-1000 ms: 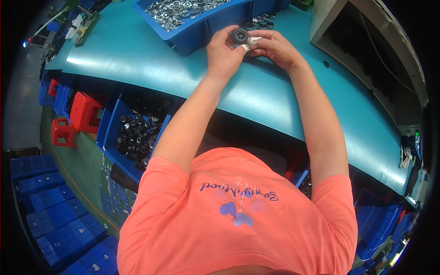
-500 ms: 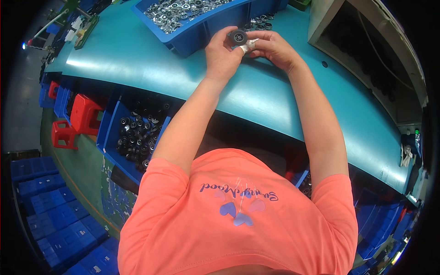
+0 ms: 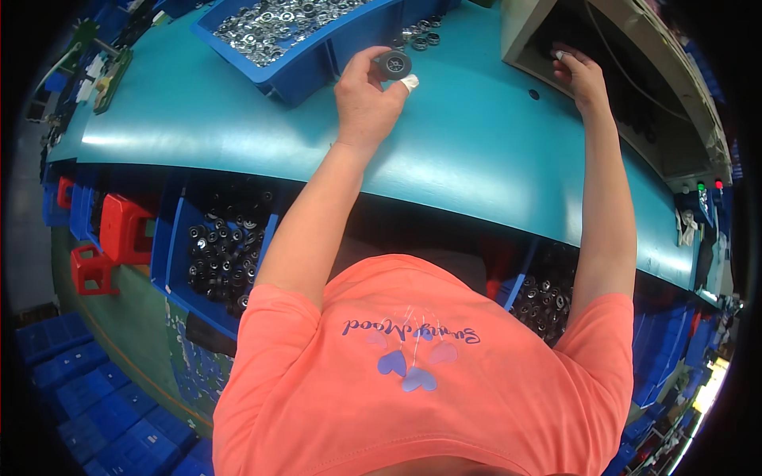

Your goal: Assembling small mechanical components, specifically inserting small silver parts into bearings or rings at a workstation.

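Observation:
My left hand [image 3: 369, 99] is above the teal tabletop, its thumb and fingers closed round a small black wheel [image 3: 394, 65] with a spoked hub facing up. A white wrap covers the thumb tip. Off to the right, my right hand [image 3: 583, 78] is at the mouth of a beige box [image 3: 520, 36]. Its fingers are curled together, one tip wrapped in white; anything between them is lost against the dark inside. Dark parts [image 3: 627, 111] lie within the box. A small black disc [image 3: 533, 94] rests on the table just outside it.
A blue bin [image 3: 298, 83] of shiny metal rings stands beyond my left hand, with several loose rings [image 3: 421, 36] beside it. Under the table edge are blue bins of black wheels [image 3: 226, 254] [image 3: 544, 305]. Red stools [image 3: 125, 230] stand at the left.
My right hand has left the wheel and moved right to the beige box. My left hand still holds the wheel. The whole view has shifted slightly.

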A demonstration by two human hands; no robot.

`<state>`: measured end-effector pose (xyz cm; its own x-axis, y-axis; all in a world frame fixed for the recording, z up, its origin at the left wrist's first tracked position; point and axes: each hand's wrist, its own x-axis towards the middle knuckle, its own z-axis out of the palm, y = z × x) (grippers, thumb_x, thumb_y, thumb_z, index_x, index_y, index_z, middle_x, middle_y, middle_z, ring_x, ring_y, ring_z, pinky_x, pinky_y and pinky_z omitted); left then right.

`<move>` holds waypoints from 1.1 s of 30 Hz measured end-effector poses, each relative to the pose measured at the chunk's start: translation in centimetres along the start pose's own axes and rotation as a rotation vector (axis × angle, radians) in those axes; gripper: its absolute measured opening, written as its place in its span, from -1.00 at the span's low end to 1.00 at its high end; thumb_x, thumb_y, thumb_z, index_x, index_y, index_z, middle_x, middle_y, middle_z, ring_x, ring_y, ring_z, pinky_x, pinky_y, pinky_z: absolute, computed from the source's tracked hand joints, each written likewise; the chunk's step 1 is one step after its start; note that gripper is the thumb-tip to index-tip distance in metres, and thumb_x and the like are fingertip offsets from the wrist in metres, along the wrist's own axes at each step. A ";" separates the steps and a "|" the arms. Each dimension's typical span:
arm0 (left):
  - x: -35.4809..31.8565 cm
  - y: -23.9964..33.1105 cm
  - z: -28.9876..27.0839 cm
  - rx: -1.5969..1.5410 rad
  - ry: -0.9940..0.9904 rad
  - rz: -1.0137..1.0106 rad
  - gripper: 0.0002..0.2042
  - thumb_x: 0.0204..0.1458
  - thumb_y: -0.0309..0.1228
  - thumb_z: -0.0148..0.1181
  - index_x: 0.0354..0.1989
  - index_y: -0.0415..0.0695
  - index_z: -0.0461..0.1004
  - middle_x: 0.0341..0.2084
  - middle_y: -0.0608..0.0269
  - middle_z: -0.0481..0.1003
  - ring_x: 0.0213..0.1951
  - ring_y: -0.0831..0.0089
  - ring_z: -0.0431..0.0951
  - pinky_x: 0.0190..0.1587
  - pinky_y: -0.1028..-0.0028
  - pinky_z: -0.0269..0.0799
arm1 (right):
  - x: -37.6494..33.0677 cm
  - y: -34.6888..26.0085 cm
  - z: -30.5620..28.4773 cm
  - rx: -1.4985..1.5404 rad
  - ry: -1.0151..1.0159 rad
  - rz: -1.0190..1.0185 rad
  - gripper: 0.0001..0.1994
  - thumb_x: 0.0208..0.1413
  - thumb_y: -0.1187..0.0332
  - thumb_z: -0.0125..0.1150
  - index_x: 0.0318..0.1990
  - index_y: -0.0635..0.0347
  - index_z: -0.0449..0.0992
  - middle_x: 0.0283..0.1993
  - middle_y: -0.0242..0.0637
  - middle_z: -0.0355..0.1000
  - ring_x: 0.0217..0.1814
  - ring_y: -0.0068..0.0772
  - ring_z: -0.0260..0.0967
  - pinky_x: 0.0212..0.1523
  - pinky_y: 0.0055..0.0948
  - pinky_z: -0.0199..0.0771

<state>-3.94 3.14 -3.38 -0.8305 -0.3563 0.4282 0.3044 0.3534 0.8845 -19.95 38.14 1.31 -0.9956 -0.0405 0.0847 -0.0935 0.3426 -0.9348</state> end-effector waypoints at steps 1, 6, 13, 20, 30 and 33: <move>-0.1 -0.1 0.0 0.012 -0.008 0.015 -0.56 -0.15 -0.44 0.48 -0.05 -0.17 0.50 -0.36 0.39 0.56 -0.45 0.70 0.41 -0.37 0.65 0.38 | 1.5 1.7 -1.0 -0.111 0.064 -0.031 -0.52 0.06 0.18 0.30 0.14 0.12 0.54 0.02 -0.21 0.54 0.04 -0.34 0.46 0.05 -0.36 0.47; -0.3 0.2 -0.3 0.088 -0.035 0.049 -0.57 -0.17 -0.41 0.51 -0.12 -0.15 0.46 -0.41 0.42 0.51 -0.47 0.71 0.38 -0.39 0.65 0.36 | 7.3 5.8 -0.1 -0.778 0.225 -0.227 -0.40 0.06 -0.02 0.30 0.28 -0.15 0.42 0.23 -0.19 0.42 0.29 -0.10 0.33 0.28 -0.18 0.34; -0.1 0.2 -0.2 0.153 -0.005 0.033 -0.56 -0.21 -0.30 0.54 -0.21 -0.14 0.42 -0.42 0.41 0.48 -0.46 0.67 0.36 -0.38 0.60 0.35 | 10.7 7.0 2.7 -1.037 0.157 -0.161 -0.46 0.07 -0.14 0.18 0.23 -0.35 0.45 0.32 -0.31 0.35 0.42 -0.13 0.18 0.39 -0.11 0.21; -0.2 0.4 0.0 0.182 -0.017 0.031 -0.56 -0.21 -0.33 0.53 -0.22 -0.12 0.40 -0.43 0.42 0.47 -0.45 0.66 0.36 -0.37 0.60 0.36 | 10.3 9.7 2.2 -0.971 0.266 -0.441 -0.50 -0.01 -0.10 0.28 0.12 -0.28 0.54 0.26 -0.34 0.39 0.35 -0.09 0.23 0.34 -0.10 0.25; -0.9 1.4 -1.4 0.143 0.014 0.102 -0.55 -0.15 -0.42 0.49 -0.07 -0.19 0.46 -0.31 0.33 0.52 -0.33 0.59 0.47 -0.24 0.57 0.42 | 6.6 8.2 3.7 -0.817 0.553 -0.474 -0.52 -0.02 -0.01 0.38 0.05 -0.08 0.57 0.11 -0.26 0.51 0.24 -0.05 0.35 0.28 -0.15 0.33; -3.7 3.5 -7.2 0.276 0.019 0.175 -0.53 -0.11 -0.51 0.44 0.03 -0.20 0.45 -0.20 0.24 0.51 -0.23 0.49 0.52 -0.13 0.50 0.46 | 5.2 7.4 3.0 -0.684 0.541 -0.539 -0.50 -0.09 0.02 0.43 0.05 -0.09 0.58 0.08 -0.25 0.53 0.16 -0.05 0.42 0.21 -0.18 0.40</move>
<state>3.58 -0.56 -0.56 -0.7670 -0.2847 0.5750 0.3015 0.6310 0.7148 -25.80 37.61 -6.17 -0.6745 0.0234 0.7379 -0.3461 0.8729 -0.3440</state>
